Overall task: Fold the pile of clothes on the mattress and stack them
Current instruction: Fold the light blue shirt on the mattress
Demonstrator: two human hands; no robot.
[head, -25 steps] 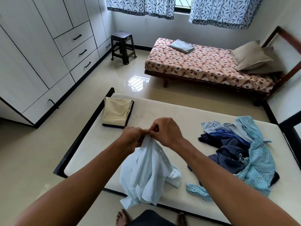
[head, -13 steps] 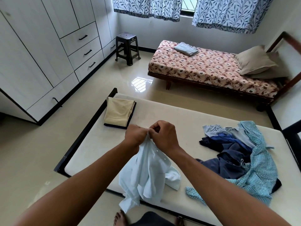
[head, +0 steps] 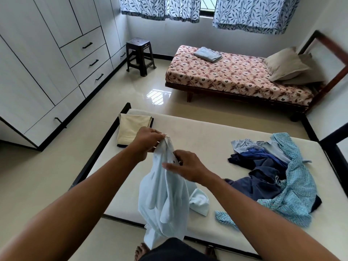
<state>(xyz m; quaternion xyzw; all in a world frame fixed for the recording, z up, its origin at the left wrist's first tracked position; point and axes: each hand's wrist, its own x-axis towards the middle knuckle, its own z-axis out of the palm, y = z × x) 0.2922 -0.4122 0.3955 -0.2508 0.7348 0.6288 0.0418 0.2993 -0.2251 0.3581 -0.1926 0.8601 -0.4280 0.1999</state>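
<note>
A pale blue shirt hangs in the air above the near edge of the white mattress. My left hand pinches its top end. My right hand grips the cloth a little lower, near a button. A folded cream garment lies on a dark folded one at the mattress's far left corner. A loose pile of clothes, dark blue, grey and patterned teal, lies on the right side of the mattress.
A white wardrobe with drawers lines the left wall. A dark plastic stool stands by it. Across the tiled floor is a bed with a floral cover, a folded grey cloth and pillows. My bare feet show at the bottom.
My right hand has slid down the shirt away from my left hand, which stays at the top end. The two hands were pinching together before.
</note>
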